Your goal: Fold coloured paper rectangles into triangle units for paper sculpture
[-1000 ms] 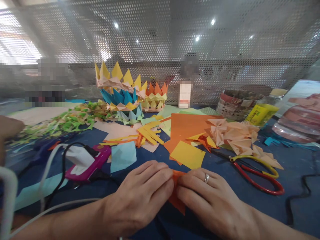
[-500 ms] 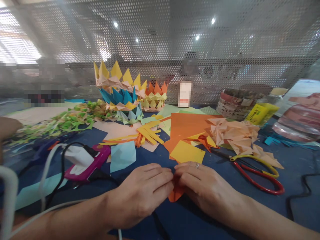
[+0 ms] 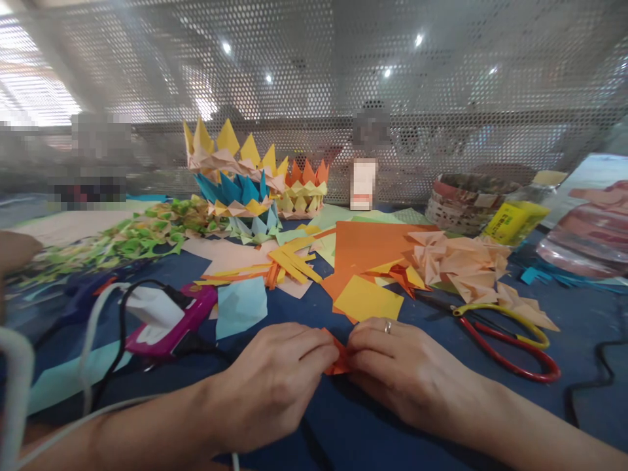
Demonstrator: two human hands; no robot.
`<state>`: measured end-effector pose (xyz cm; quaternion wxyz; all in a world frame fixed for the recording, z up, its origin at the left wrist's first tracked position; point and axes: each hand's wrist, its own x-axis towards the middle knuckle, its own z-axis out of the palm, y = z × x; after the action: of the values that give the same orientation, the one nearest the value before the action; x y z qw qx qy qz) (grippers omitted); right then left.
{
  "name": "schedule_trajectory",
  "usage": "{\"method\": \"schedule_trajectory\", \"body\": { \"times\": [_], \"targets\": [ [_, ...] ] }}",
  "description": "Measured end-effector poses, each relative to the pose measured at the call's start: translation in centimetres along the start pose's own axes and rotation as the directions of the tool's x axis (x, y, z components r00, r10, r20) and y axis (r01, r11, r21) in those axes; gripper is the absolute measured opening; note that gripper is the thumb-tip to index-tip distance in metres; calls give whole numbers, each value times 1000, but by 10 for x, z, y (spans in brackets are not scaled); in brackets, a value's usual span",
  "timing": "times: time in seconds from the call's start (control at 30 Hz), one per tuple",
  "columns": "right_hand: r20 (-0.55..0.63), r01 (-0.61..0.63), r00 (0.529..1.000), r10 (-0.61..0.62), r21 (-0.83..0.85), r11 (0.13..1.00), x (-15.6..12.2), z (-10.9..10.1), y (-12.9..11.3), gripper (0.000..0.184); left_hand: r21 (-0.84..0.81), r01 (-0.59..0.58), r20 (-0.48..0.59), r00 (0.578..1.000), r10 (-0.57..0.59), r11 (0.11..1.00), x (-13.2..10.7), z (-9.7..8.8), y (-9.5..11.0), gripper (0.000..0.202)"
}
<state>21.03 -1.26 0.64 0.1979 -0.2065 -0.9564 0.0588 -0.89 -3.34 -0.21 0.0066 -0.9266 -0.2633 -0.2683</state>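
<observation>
Between my two hands is a small folded piece of orange paper (image 3: 337, 356), low over the blue table. My left hand (image 3: 282, 379) has its fingers closed on the paper's left side. From the right, my right hand (image 3: 405, 366), with a ring on one finger, pinches the other side. My fingers cover much of the paper, so its full shape is hidden. Just beyond them lies a yellow paper sheet (image 3: 370, 298), partly on a larger orange sheet (image 3: 377, 245). A light blue paper piece (image 3: 241, 306) rests beyond my left hand.
Scissors (image 3: 507, 340) with red and yellow handles lie at right, near folded peach paper pieces (image 3: 454, 261). A purple power strip (image 3: 171, 324) with cables sits at left. Folded-paper crowns (image 3: 240, 190) stand at the back. A yellow-labelled bottle (image 3: 520, 219) is at far right.
My hands have drawn slightly apart, showing more of the orange paper between them. Its lower end, which hung below my fingers, is now up between my fingertips.
</observation>
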Motion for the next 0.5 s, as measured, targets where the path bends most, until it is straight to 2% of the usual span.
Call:
{"method": "schedule_trajectory", "body": {
  "times": [0.2,0.33,0.5],
  "targets": [
    [-4,-58,998,59,149,987,0,0,2,18,-56,46,-46,998,-48,997,-4,4,7,15],
    [-2,-140,989,146,274,951,0,1,4,15,-239,174,12,984,-176,955,-5,6,4,12],
    [11,-247,965,263,377,893,1,2,6,16,-391,325,66,943,-326,861,-2,4,4,13]
  ]
}}
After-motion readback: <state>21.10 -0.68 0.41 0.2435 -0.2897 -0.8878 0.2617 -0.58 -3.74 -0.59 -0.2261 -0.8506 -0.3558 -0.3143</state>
